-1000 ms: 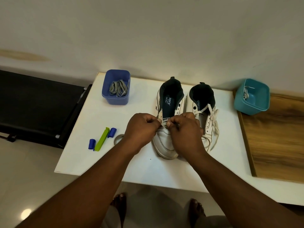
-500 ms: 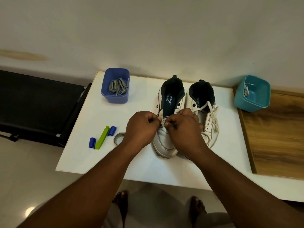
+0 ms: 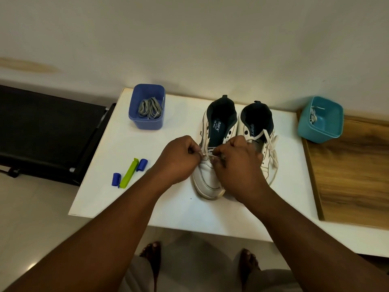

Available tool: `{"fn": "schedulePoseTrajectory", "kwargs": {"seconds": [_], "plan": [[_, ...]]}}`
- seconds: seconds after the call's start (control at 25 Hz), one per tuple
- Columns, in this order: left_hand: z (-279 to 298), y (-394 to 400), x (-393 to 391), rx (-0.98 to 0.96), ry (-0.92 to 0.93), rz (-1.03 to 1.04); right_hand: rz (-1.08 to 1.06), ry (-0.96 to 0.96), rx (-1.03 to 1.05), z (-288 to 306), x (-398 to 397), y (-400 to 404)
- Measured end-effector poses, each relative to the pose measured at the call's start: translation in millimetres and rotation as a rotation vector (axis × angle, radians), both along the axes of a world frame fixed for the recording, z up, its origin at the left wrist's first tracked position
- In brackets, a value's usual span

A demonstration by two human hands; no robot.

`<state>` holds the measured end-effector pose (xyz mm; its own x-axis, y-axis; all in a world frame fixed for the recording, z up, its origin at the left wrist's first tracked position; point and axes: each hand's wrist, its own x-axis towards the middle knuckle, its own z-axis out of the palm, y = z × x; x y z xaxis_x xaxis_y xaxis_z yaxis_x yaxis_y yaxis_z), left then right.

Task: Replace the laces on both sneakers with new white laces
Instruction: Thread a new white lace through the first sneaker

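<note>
Two white sneakers with dark linings stand side by side on the white table (image 3: pixel 117 199), toes toward me. Over the lower eyelets of the left sneaker (image 3: pixel 207 182), my left hand (image 3: pixel 179 160) and my right hand (image 3: pixel 237 165) each pinch an end of a white lace (image 3: pixel 207 157). The right sneaker (image 3: pixel 266 159) carries a white lace through its eyelets, with loose ends hanging down its right side. My right hand hides that shoe's toe.
A blue bin (image 3: pixel 147 121) with grey laces (image 3: pixel 149 108) stands at the back left. A teal bin (image 3: pixel 321 123) holding a white lace sits at the right, by a wooden board (image 3: pixel 353 175). A green-and-blue clip (image 3: pixel 129 172) lies left of my hands. A black bench (image 3: pixel 46 131) stands beside the table.
Both hands stay at the left sneaker's lower eyelets and have closed in slightly on the lace. The view shifted a little.
</note>
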<state>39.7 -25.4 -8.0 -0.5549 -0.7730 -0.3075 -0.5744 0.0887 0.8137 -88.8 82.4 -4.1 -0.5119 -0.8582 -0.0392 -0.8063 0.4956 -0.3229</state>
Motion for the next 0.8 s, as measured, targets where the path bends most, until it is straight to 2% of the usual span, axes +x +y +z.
{"fn": "schedulePoseTrajectory", "kwargs": {"seconds": [0.12,0.16,0.28,0.4,0.48,0.56,0.68,0.76,0.8], "plan": [[6,-3,5,0.275,0.115,0.156,0.003,0.058,0.039,2,-3,0],[3,-3,5,0.223,0.099,0.139,0.003,0.044,0.030,2,-3,0],[-7,3,4,-0.102,-0.016,-0.019,-0.022,-0.003,-0.027,-3,-1,-1],[-8,7,-2,-0.174,0.020,-0.043,-0.068,-0.031,-0.067,-9,0,-2],[-5,6,-2,-0.195,-0.030,-0.051,-0.085,-0.043,-0.105,-9,2,-3],[-4,3,0,-0.149,-0.046,-0.057,-0.043,0.006,-0.155,-9,7,-3],[2,0,4,0.009,-0.022,-0.050,0.071,0.157,-0.101,-10,11,-2],[9,-1,4,0.155,0.049,0.059,0.083,0.212,-0.060,-10,9,-1],[13,-2,3,0.266,0.142,0.195,0.071,0.218,-0.041,-9,8,0]]}}
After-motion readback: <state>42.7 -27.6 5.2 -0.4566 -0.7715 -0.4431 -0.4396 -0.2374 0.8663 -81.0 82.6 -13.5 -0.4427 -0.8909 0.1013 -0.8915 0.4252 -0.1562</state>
